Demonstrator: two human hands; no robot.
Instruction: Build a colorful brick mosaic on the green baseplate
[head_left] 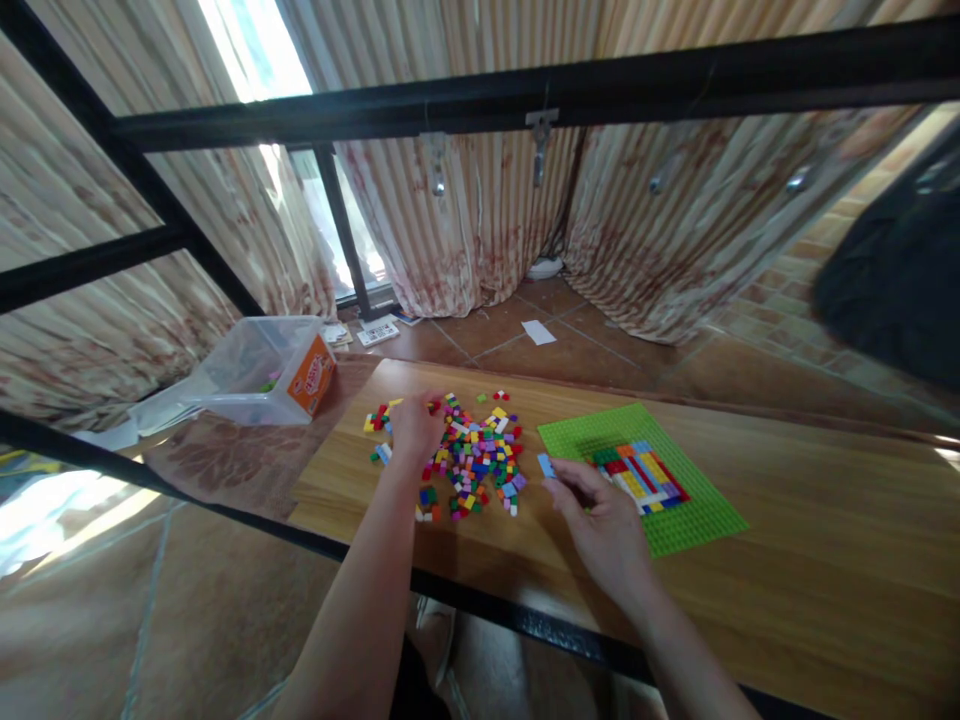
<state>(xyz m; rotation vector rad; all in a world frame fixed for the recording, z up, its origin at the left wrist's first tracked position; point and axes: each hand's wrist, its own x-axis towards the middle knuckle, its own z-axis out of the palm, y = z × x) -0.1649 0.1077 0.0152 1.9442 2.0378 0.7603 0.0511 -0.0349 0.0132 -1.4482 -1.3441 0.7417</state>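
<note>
Between the thumb and fingers of my right hand [600,515] is a light blue toy brick [546,465], held over the table beside the baseplate. The green studded baseplate [697,520] lies flat, with a block of several coloured bricks [641,475] on it, partly behind my right hand. My left hand [418,430] is at the left side of a loose pile of small toy bricks [480,460]. Its fingers point down among them and are mostly hidden, so whether they pinch a brick is unclear.
The wooden tabletop [810,570] has a dark metal edge. Left of it stands a clear plastic bin [255,370] with an orange label. A black metal frame [480,110] crosses above, before striped curtains [480,220]. A white paper [538,332] lies on the tiled floor.
</note>
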